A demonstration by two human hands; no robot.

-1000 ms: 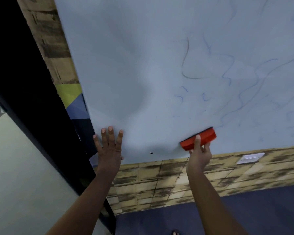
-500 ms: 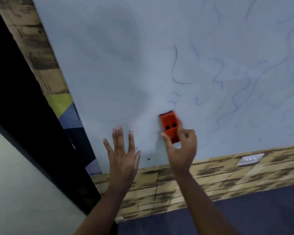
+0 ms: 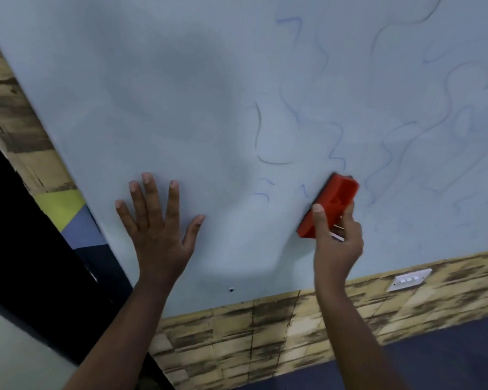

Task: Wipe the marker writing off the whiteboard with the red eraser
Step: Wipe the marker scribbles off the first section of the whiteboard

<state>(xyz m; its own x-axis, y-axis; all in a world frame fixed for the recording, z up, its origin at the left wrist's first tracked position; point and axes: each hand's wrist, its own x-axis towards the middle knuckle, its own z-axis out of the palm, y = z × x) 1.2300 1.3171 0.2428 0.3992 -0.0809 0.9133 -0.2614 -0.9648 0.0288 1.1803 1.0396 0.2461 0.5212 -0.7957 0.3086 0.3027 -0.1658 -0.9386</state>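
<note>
The whiteboard (image 3: 158, 88) fills most of the view, hung on a wall. Its left part is wiped to grey smears. Blue and dark marker squiggles (image 3: 335, 136) cover its middle and right. My right hand (image 3: 335, 243) grips the red eraser (image 3: 331, 202) and holds it tilted against the board, just below a blue squiggle. Short blue marks (image 3: 262, 190) lie on the board left of the eraser. My left hand (image 3: 158, 226) presses flat on the wiped lower part of the board, fingers spread.
Below the board runs a brick-patterned wall (image 3: 265, 333) with a white switch plate (image 3: 409, 280) at the right. A small hole (image 3: 231, 289) marks the board's lower edge. A dark doorway (image 3: 20, 243) lies to the left, and blue carpet (image 3: 434, 361) below.
My right hand has carried the eraser up and to the right across the board and tilted it. My left hand has slid higher on the board.
</note>
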